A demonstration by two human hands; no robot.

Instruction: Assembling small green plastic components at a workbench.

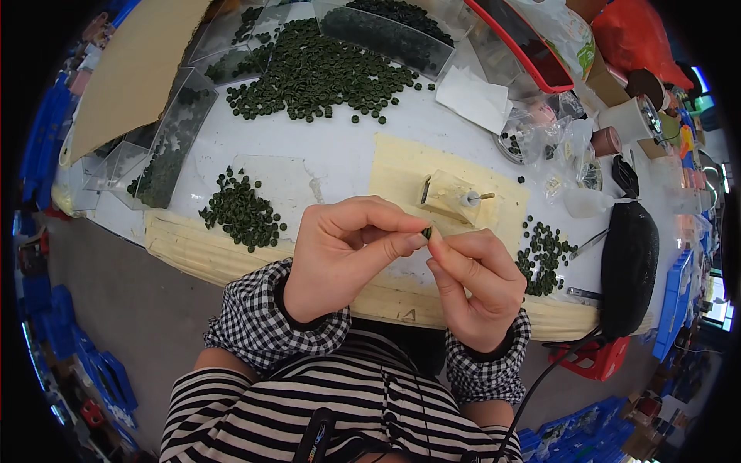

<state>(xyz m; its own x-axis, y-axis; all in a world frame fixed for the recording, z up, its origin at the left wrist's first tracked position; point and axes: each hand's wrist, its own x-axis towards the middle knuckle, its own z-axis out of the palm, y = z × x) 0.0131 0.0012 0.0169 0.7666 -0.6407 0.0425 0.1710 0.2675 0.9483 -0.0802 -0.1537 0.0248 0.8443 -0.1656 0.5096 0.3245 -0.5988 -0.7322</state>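
Between the fingertips of both hands sits a small dark green disc point(427, 232), mostly covered by the fingers. My left hand point(347, 251) pinches it with thumb and forefinger, and my right hand point(478, 282) pinches it from the other side. Just beyond them, a block-shaped fixture with a thin metal pin point(455, 197) lies on a cream sheet point(397, 166). To the left of my left hand is a small pile of green discs point(243, 212). Another scatter of green discs point(544, 258) lies to the right of my right hand.
A large heap of green discs point(309, 73) spreads at the back among clear acrylic trays point(386, 35). Cardboard point(131, 69) leans at the left. A white tissue point(472, 99), a red-framed device point(532, 46), plastic bags and a black wrapped bundle point(629, 266) occupy the right side. Tweezers point(590, 242) lie beside the bundle.
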